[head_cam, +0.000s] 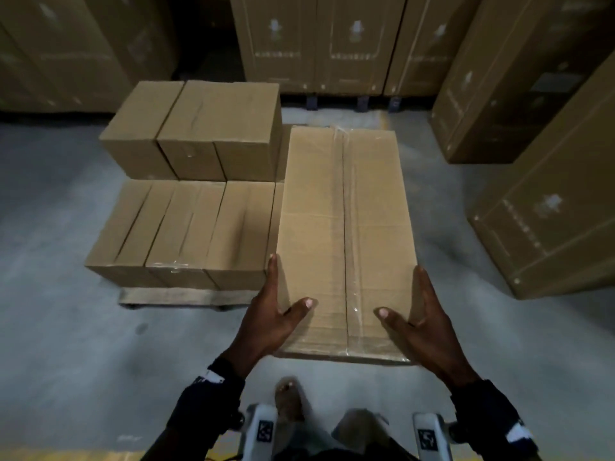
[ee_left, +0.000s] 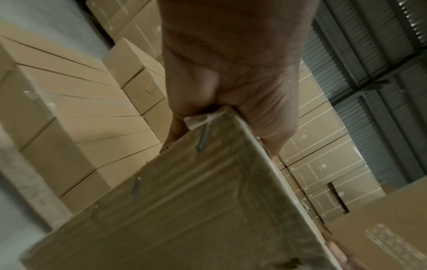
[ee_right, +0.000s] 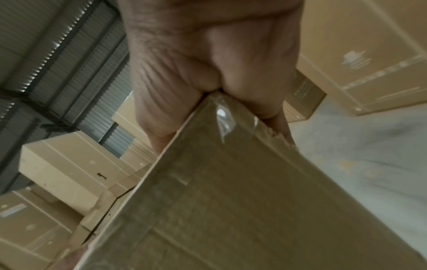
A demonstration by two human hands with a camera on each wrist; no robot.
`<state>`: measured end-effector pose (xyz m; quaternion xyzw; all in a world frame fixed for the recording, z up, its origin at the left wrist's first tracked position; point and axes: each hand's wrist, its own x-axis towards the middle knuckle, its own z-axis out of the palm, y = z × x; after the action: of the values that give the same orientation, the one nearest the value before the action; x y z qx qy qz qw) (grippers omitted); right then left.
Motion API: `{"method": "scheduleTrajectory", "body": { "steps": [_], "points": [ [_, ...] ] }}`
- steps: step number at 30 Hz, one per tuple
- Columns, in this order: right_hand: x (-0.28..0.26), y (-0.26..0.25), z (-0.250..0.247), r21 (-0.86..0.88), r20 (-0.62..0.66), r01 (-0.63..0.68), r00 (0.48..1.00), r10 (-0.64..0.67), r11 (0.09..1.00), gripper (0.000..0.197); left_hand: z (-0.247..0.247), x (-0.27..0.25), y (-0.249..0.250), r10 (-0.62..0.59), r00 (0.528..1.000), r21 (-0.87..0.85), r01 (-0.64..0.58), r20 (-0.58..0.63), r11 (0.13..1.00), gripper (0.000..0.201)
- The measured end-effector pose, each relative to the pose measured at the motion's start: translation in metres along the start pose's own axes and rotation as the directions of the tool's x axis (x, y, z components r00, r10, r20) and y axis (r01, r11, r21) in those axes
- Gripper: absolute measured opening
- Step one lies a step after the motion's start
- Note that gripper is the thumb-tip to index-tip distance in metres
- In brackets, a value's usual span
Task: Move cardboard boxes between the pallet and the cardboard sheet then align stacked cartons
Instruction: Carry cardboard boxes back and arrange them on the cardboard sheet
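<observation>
Two hands carry one long brown taped cardboard box [head_cam: 346, 234] just right of the stacked brown cartons [head_cam: 186, 201] on the low wooden pallet [head_cam: 179, 296]. Left hand [head_cam: 266, 314] and right hand [head_cam: 429, 317] each grip a near corner, thumbs on top. With the far end unsupported, it could dip and knock the stack askew.

Head camera looks steeply down; both wrist cameras sit close (upward-tilted), sharing the carried box [head_cam: 346, 241].
</observation>
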<state>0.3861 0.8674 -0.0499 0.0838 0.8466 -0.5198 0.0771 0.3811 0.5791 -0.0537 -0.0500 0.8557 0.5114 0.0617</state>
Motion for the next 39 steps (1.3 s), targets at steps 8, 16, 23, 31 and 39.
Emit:
{"method": "scheduleTrajectory", "body": {
  "steps": [8,16,23,31,39],
  "points": [
    [0.114,-0.054,0.041,-0.013,-0.01,-0.008,1.0,0.008,1.0,0.113,-0.054,0.129,-0.001,-0.001,1.0,0.037,0.001,0.014,0.999,0.108],
    [0.268,-0.083,0.051,0.008,0.005,0.005,1.0,-0.005,1.0,0.111,-0.065,0.281,0.006,-0.029,0.999,0.052,0.03,-0.015,0.998,0.108],
    [0.439,-0.095,0.035,0.046,0.036,-0.032,0.999,0.03,0.998,0.112,-0.054,0.44,0.037,-0.103,0.995,0.065,0.104,-0.013,0.992,0.106],
    [0.597,-0.104,0.051,0.093,0.087,-0.05,0.995,0.041,0.994,0.112,-0.057,0.597,0.034,-0.169,0.985,0.113,0.172,-0.037,0.979,0.105],
    [0.732,-0.062,0.126,0.082,0.048,-0.023,0.999,0.019,0.996,0.109,-0.049,0.727,-0.066,-0.157,0.984,0.122,0.167,-0.087,0.978,0.109]
  ]
}}
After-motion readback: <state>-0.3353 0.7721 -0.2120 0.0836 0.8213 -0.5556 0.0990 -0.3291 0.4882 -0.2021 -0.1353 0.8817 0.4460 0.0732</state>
